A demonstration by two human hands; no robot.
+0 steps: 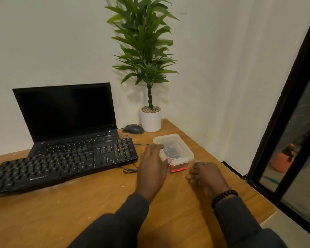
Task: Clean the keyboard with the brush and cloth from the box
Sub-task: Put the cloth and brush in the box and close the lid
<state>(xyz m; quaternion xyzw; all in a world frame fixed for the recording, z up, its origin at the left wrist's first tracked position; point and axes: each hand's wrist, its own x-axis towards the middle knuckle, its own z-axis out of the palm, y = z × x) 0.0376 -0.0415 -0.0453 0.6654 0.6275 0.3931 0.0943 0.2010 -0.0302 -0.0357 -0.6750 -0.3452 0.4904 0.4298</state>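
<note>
A black keyboard [61,165] lies on the wooden table [79,212], in front of an open laptop. To its right stands a small clear plastic box [181,147] with its lid on and a red latch [179,169] at the near end. Something dark shows through the lid; I cannot tell what it is. My left hand [153,167] grips the box's left side, fingers over the lid and thumb against the near wall. My right hand [204,174] rests on the table just right of the latch, fingers loosely curled and holding nothing.
The laptop [66,111] has a dark screen. A black mouse [132,129] and a white plant pot [150,120] stand behind the box. A thin cable [131,170] loops between keyboard and box. The table's right edge runs close to a black-framed glass door [284,122].
</note>
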